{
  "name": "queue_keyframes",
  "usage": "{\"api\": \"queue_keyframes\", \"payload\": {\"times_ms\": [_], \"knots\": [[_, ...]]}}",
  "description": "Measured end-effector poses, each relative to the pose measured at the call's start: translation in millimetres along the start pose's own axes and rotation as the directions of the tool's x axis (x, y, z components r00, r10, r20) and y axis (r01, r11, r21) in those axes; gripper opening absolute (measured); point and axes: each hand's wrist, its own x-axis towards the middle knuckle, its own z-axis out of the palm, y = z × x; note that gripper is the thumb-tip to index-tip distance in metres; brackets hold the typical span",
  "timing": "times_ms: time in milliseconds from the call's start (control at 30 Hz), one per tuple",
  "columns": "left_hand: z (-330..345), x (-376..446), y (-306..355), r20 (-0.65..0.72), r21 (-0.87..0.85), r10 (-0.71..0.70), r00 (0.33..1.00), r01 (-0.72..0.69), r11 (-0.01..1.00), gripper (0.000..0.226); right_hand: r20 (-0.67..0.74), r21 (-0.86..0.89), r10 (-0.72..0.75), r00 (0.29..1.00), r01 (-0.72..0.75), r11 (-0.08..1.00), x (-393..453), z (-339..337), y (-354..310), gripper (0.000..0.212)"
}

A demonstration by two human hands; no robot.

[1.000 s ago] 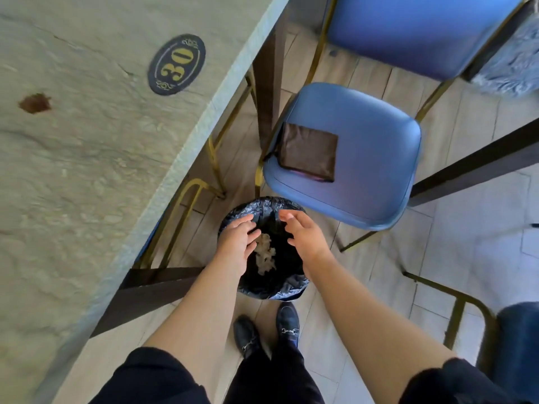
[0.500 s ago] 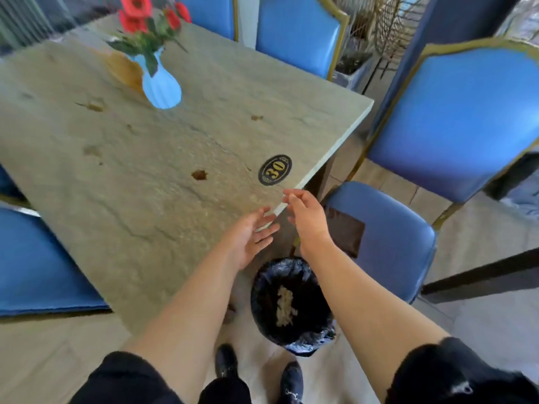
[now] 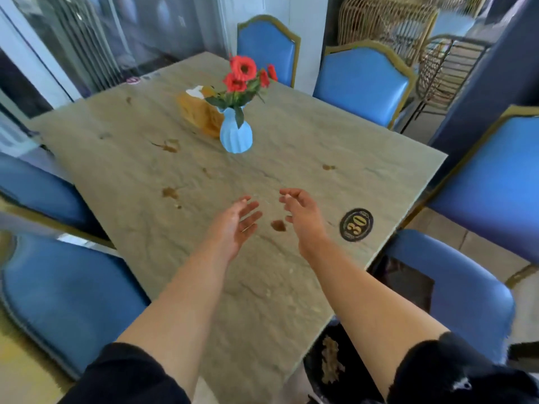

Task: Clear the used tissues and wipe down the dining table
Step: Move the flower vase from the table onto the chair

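My left hand and my right hand hover side by side above the stone dining table, both empty with relaxed fingers. Between them lies a brown stain; more stains dot the tabletop. A black-lined bin with crumpled tissue inside stands on the floor by the table's near right corner, partly hidden by my right arm. A dark brown cloth lies on the blue chair seat at the right.
A blue vase with red flowers stands mid-table in front of a woven tissue holder. A round "30" plaque sits near the right edge. Blue chairs surround the table on all sides.
My view rose from the bin on the floor to the tabletop. Both hands lifted from the bin's rim to above the table, still empty.
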Motion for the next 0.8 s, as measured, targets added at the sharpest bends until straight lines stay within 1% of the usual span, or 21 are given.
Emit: {"api": "queue_keyframes", "payload": {"times_ms": [67, 200, 333, 400, 500, 667, 733, 767, 800], "knots": [[-20, 21, 18, -0.007, 0.023, 0.018, 1.000, -0.018, 1.000, 0.019, -0.023, -0.014, 0.018, 1.000, -0.019, 1.000, 16, 27, 2, 0.018], [-49, 63, 48, -0.015, 0.036, 0.033, 0.999, -0.032, 0.999, 0.020, -0.051, -0.016, -0.018, 0.999, 0.018, 1.000, 45, 66, 7, 0.017], [-64, 102, 71, -0.041, 0.051, 0.050, 0.998, -0.048, 0.998, 0.022, -0.018, -0.049, -0.021, 1.000, 0.020, 0.999, 76, 85, 10, 0.016], [-66, 124, 80, -0.046, 0.086, 0.055, 0.997, -0.051, 0.995, 0.025, 0.008, -0.072, -0.023, 1.000, 0.023, 0.997, 95, 92, 6, 0.019], [-63, 154, 93, -0.055, 0.140, 0.068, 0.996, -0.060, 0.988, 0.027, 0.038, -0.127, -0.030, 0.999, 0.035, 0.991, 132, 101, -1, 0.033], [-51, 208, 111, -0.087, 0.199, 0.107, 0.990, -0.088, 0.976, 0.026, 0.072, -0.306, -0.054, 0.996, 0.074, 0.949, 207, 120, -3, 0.067], [-45, 228, 116, -0.091, 0.244, 0.126, 0.988, -0.101, 0.964, 0.023, 0.105, -0.447, -0.083, 0.991, 0.122, 0.886, 237, 125, -6, 0.076], [-43, 237, 116, -0.087, 0.273, 0.141, 0.986, -0.113, 0.955, 0.026, 0.138, -0.517, -0.092, 0.986, 0.150, 0.843, 250, 127, -6, 0.080], [-44, 249, 115, -0.093, 0.292, 0.153, 0.984, -0.120, 0.949, 0.035, 0.168, -0.556, -0.089, 0.982, 0.169, 0.814, 261, 128, -6, 0.086]]}}
